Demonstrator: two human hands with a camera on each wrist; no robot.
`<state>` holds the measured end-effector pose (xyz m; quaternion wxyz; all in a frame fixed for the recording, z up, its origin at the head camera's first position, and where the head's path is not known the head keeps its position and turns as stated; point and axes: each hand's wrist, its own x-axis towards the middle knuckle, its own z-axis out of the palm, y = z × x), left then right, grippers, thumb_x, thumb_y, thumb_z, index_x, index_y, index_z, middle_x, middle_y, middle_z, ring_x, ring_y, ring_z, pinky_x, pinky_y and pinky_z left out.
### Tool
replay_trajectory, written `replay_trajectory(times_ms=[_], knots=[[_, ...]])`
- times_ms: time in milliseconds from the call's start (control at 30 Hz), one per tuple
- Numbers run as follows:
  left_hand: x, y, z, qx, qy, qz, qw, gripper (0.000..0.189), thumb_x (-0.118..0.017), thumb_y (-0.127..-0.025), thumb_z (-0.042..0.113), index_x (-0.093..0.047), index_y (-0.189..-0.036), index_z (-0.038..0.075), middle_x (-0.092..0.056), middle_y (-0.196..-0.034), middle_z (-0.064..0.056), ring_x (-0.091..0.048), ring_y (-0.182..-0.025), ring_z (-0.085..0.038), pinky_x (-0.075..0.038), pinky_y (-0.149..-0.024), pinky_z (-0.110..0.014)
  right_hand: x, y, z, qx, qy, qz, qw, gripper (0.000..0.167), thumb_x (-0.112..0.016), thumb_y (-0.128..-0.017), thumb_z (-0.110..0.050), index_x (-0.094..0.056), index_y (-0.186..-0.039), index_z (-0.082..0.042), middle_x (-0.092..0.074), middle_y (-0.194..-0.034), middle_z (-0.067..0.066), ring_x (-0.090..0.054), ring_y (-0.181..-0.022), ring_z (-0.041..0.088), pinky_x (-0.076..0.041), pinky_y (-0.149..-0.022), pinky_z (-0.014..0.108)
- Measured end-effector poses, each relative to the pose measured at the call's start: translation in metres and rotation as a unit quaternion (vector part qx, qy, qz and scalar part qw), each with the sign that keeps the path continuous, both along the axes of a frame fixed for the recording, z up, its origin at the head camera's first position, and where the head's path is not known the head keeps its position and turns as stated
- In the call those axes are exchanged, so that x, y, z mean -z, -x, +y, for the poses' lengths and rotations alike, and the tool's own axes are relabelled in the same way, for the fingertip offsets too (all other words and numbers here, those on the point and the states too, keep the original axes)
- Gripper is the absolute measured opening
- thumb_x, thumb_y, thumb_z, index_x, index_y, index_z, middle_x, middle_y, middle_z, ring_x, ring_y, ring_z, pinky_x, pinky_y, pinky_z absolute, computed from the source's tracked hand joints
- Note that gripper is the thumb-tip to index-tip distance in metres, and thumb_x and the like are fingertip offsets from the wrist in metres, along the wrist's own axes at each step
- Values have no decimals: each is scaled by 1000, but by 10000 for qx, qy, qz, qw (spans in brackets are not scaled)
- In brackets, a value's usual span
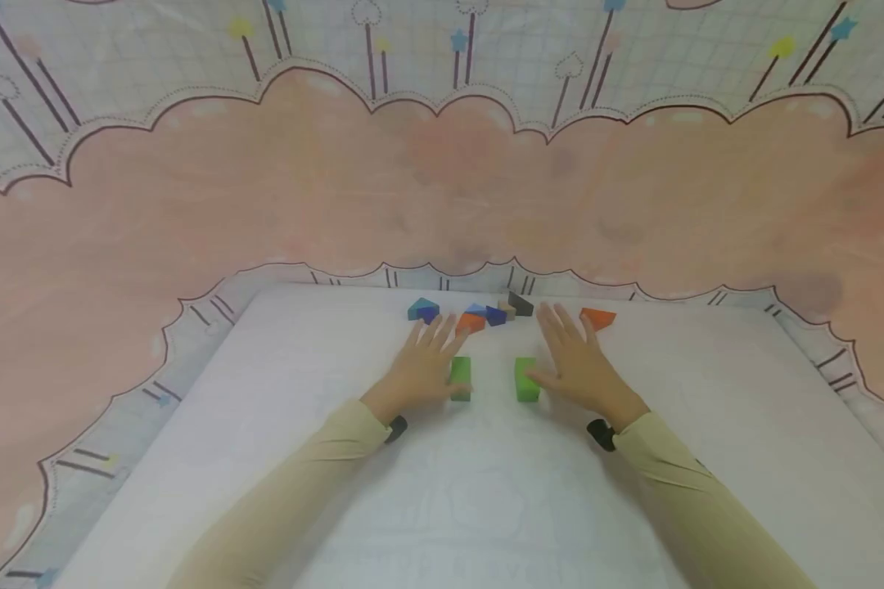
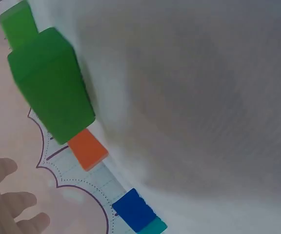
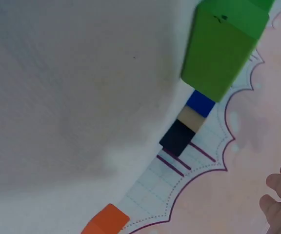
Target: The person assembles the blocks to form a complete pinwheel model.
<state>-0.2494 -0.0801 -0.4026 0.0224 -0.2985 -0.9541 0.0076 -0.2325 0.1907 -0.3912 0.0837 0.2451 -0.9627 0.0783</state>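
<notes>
Two green blocks stand apart near the middle of the white table. My left hand (image 1: 421, 368), fingers spread and straight, is beside the left green block (image 1: 460, 379), its thumb overlapping that block in the head view. On the other side my right hand (image 1: 580, 366) has its fingers extended, with the thumb tip at the right green block (image 1: 526, 379). The left wrist view shows a green block (image 2: 52, 87) up close, with some left fingertips (image 2: 21, 202) at the edge. In the right wrist view a green block (image 3: 223, 48) fills the upper right.
Beyond the hands, a row of small blocks lies toward the far table edge: a teal block (image 1: 418, 307), blue blocks (image 1: 496, 316), an orange block (image 1: 471, 322), a dark grey block (image 1: 519, 303). Another orange block (image 1: 599, 317) lies by the right fingers. A patterned cloth (image 1: 442, 188) hangs behind.
</notes>
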Motion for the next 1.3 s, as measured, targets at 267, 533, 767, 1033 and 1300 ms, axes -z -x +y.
replay_trajectory(times_ms=[267, 533, 767, 1033, 1300], knots=[[1, -5, -4, 624, -543, -276, 9962, 89, -51, -87, 59, -15, -151, 9, -9, -157, -21, -9, -145, -38, -6, -118, -53, 8, -2, -5, -339, -233, -72, 9991, 94, -55, -86, -55, -13, -149, 0, -14, -157, 16, -9, -146, 33, -4, -115, 60], [1, 3, -5, 679, -46, -189, 9975, 89, -55, -84, 61, -24, -149, 9, -22, -155, -17, -22, -143, -35, -12, -118, -50, 14, -3, -3, -699, -517, 128, 9961, 93, -58, -83, -56, -22, -147, 0, -22, -155, 17, -16, -144, 35, -14, -113, 60], [2, 7, -5, 565, 374, -46, 9977, 85, -57, -81, 64, -38, -141, 7, -35, -149, -14, -32, -138, -31, -17, -118, -47, 15, -2, 2, -905, -755, 339, 9924, 91, -59, -82, -58, -29, -144, 1, -33, -150, 18, -26, -140, 37, -22, -111, 60], [4, 8, -8, 500, 662, 144, 9964, 79, -56, -80, 65, -45, -134, 8, -43, -144, -15, -39, -134, -31, -20, -117, -46, 20, 3, 12, -1217, -1017, 648, 9852, 82, -62, -80, -53, -39, -137, 1, -45, -140, 19, -35, -134, 38, -28, -108, 59], [5, 8, -8, 546, 658, 74, 9963, 72, -54, -83, 64, -47, -131, 11, -49, -136, -13, -44, -129, -30, -25, -115, -47, 18, 9, 14, -1224, -1353, 357, 9826, 74, -58, -83, -57, -47, -131, -2, -51, -131, 16, -41, -127, 34, -29, -109, 55]])
